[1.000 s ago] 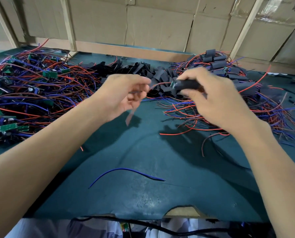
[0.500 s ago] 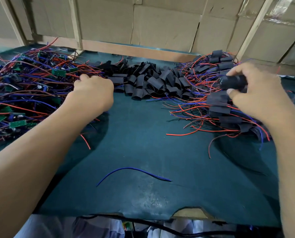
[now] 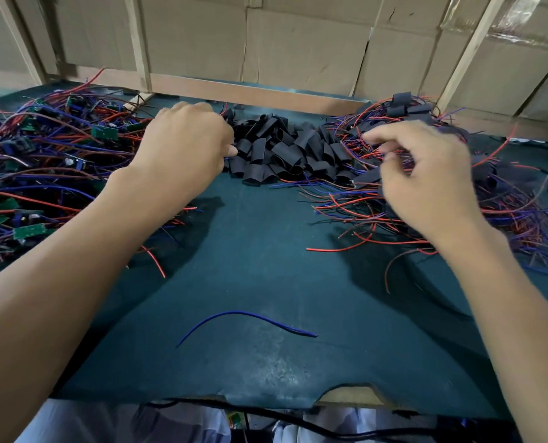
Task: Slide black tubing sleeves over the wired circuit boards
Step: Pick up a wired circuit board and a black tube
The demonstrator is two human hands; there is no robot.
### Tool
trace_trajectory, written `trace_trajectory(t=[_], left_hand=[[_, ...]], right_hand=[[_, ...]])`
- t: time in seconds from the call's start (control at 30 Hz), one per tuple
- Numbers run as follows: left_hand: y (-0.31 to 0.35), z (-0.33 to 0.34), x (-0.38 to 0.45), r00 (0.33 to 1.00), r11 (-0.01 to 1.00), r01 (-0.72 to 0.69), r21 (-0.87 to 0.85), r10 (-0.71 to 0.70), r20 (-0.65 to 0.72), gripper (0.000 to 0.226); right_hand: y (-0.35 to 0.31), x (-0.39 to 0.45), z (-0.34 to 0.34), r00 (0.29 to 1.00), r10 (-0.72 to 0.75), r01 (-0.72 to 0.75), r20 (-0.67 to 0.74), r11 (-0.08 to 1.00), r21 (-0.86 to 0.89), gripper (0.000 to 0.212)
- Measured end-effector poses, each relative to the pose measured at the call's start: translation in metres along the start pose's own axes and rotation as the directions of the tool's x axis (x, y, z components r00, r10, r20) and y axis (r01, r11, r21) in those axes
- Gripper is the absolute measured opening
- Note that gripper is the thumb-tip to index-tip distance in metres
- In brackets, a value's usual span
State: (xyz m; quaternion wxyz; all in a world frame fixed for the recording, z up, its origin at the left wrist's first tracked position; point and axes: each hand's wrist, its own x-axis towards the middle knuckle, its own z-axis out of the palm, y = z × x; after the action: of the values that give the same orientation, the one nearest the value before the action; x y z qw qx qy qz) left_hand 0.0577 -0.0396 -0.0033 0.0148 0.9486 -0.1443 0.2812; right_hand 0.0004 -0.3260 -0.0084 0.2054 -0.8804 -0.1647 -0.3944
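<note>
Head view. The left hand (image 3: 183, 145) lies knuckles-up at the left edge of the heap of black sleeves (image 3: 282, 148), its fingers curled under and out of sight; whether they hold a sleeve or a board cannot be told. The right hand (image 3: 426, 174) hovers over the finished pile (image 3: 458, 148) at far right, fingers loosely bent and apart, clamped on nothing visible.

Risk: the red and blue wires are thoroughly tangled. A board drawn from the pile of bare boards (image 3: 42, 161) at left would likely drag its neighbours along, or snag a lead. A flattened sleeve may also catch on a board corner if not opened first.

Position: sleeves sit far centre, touching the left hand and just left of the right. A loose blue wire (image 3: 244, 318) lies alone on the near mat (image 3: 266, 251).
</note>
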Motion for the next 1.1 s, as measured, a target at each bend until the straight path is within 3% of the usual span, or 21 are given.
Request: trace_trajectory(t=[0.23,0.33,0.4,0.47,0.53,0.67,0.7,0.8,0.9,1.0,1.1], left_hand=[[0.031,-0.008,-0.013,0.957,0.946,-0.280,-0.161,0.262,-0.124,0.029],[0.059,-0.008,-0.024,0.882,0.876,-0.457,-0.157,0.422,-0.212,0.031],[0.079,-0.007,-0.033,0.808,0.794,-0.574,-0.203,0.507,-0.302,0.027],[0.094,-0.006,-0.041,0.765,0.723,-0.628,-0.288,0.505,-0.400,0.023],[0.098,-0.008,-0.045,0.750,0.681,-0.645,-0.347,0.474,-0.462,0.024],[0.090,-0.010,-0.040,0.776,0.712,-0.603,-0.359,0.420,-0.471,0.042],[0.086,-0.009,-0.037,0.805,0.733,-0.568,-0.374,0.399,-0.439,0.048],[0.071,0.004,-0.030,0.931,0.812,-0.365,-0.455,0.316,-0.184,0.058],[0.061,0.021,-0.027,0.959,0.842,-0.199,-0.502,0.273,0.078,0.030],[0.061,0.030,-0.029,0.970,0.792,-0.146,-0.593,0.233,0.072,0.025],[0.065,0.026,-0.030,0.981,0.753,-0.176,-0.634,0.190,-0.046,0.029]], right_hand=[[-0.022,-0.014,0.033,0.976,-0.014,-0.042,0.217,0.966,0.254,0.028],[-0.029,-0.017,0.038,0.924,0.017,-0.161,0.383,0.924,0.347,0.023],[-0.031,-0.016,0.038,0.913,0.021,-0.177,0.408,0.920,0.350,0.031],[-0.027,-0.017,0.038,0.920,-0.009,-0.163,0.391,0.901,0.403,0.033],[-0.026,-0.020,0.036,0.924,-0.027,-0.180,0.381,0.849,0.497,0.021],[-0.033,-0.018,0.034,0.944,-0.019,-0.242,0.330,0.640,0.729,0.039],[-0.031,-0.015,0.036,0.953,0.029,-0.260,0.301,0.590,0.764,0.034],[-0.022,-0.009,0.035,0.928,0.247,-0.362,0.279,0.429,0.827,0.009],[-0.011,-0.006,0.029,0.890,0.362,-0.396,0.278,0.309,0.865,0.013],[-0.008,-0.003,0.026,0.858,0.414,-0.409,0.305,0.188,0.893,0.015],[-0.005,-0.002,0.026,0.853,0.348,-0.460,0.389,0.146,0.876,0.020]])
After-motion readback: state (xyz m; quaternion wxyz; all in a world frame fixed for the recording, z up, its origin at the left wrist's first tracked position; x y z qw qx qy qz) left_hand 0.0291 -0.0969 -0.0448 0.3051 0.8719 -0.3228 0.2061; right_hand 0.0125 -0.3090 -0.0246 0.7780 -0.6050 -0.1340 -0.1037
